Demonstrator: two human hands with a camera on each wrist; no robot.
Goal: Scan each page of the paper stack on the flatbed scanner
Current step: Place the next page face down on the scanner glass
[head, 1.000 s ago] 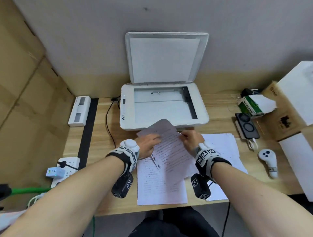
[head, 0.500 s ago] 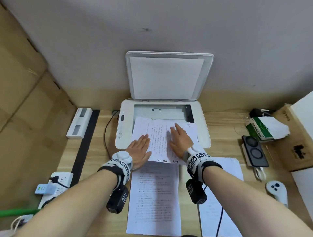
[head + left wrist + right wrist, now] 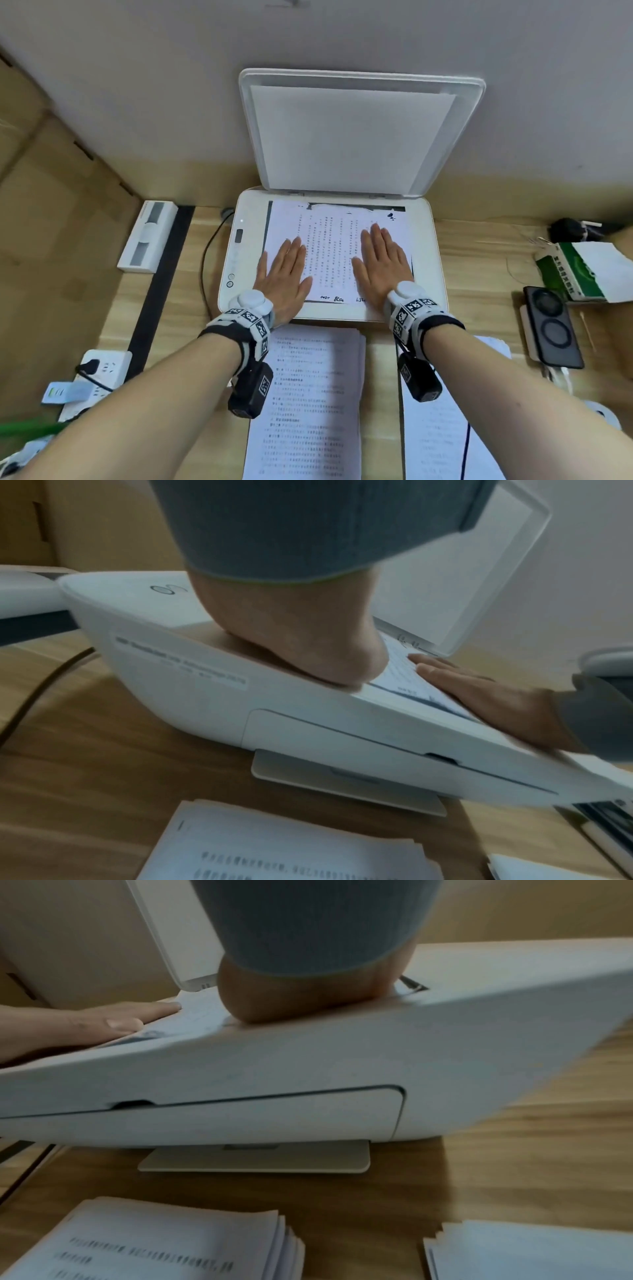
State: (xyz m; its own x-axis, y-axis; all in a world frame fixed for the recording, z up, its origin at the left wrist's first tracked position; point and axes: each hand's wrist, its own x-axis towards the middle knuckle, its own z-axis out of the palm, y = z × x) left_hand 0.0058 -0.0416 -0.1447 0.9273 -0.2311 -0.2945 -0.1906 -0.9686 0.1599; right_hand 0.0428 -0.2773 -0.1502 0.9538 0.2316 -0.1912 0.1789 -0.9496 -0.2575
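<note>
Left hand (image 3: 282, 270): fingers straight, pressed flat on the left part of the page, palm partly on the scanner frame; grasping nothing.
Right hand (image 3: 382, 265): fingers straight and flat on the right part of the page; grasping nothing.
Page (image 3: 329, 253): lying on the scanner glass, print showing through, far edge near the hinge.
Scanner (image 3: 430, 267): far centre of the worktop (image 3: 479, 260), lid (image 3: 359, 133) up against the wall.
Paper stack (image 3: 308, 394): near side of the scanner, between the forearms; a second pile (image 3: 442, 428) to its right.
Step, as judged: squaring the page before the lid comes down.
Risk: lifting the palms unevenly may drag the page askew; closing the lid fast could puff it off line and crop the scan.
</note>
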